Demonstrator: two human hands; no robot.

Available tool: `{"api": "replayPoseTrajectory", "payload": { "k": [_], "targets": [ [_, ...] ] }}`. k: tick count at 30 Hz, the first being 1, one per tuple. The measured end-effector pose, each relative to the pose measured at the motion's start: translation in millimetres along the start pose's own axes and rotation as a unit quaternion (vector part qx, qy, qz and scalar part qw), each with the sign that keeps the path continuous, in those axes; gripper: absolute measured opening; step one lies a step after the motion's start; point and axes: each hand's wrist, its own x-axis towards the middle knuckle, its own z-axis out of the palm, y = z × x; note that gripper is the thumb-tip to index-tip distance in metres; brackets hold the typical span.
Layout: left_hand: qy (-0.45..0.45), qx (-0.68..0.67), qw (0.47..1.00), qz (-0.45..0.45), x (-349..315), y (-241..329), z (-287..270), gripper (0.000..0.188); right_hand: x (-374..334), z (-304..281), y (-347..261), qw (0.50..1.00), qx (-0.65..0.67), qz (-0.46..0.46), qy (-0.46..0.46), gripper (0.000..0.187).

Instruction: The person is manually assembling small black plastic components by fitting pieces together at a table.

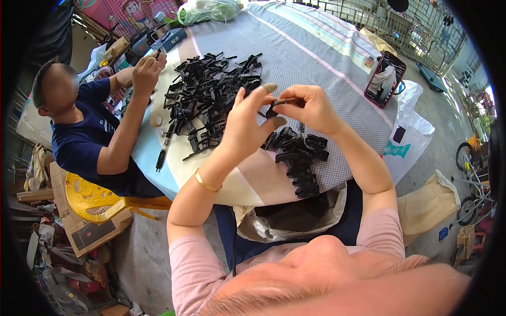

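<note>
The right hand (316, 111) pinches a black piece (272, 110) near the left hand's (245, 126) spread thumb and finger, a handling step likely needing gentle care next.

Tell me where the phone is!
In the head view, the phone is at the right edge of the cloth-covered table, to the right of the person's right hand, next to a white plastic bag.
</note>
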Motion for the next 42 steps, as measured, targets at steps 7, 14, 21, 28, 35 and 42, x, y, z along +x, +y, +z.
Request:
{"api": "replayPoseTrajectory", "payload": {
  "k": [7,14,21,28,35,42],
  "targets": [
    [-0.166,-0.539,0.803,-0.192,6.8,-26.8,-20.1,0.058,5.3,-28.6,-4.0,0.979,0.173,0.075,-0.081,0.018],
    [-0.215,-0.656,0.678,-0.253,2.6,-19.6,-2.4,0.035,4.0,-22.9,-5.6,0.964,0.194,0.077,-0.167,0.024],
    [-0.146,-0.596,0.743,-0.269,-3.9,-19.5,5.5,0.021,5.5,-14.8,2.1,0.988,0.09,-0.021,-0.125,0.016],
    [-0.005,-0.332,0.91,-0.248,-1.1,-12.7,6.0,0.017,2.6,-3.7,0.3,0.999,0.003,-0.039,0.005,0.016],
    [0.055,-0.328,0.92,-0.209,-6.0,-10.2,13.6,0.028,0.8,5.4,-1.2,0.999,-0.022,-0.042,-0.007,0.013],
    [0.081,-0.302,0.931,-0.19,-7.8,-10.7,16.9,0.021,-0.2,8.0,-3.2,1.0,0.015,-0.016,-0.01,0.015]
  ]
}}
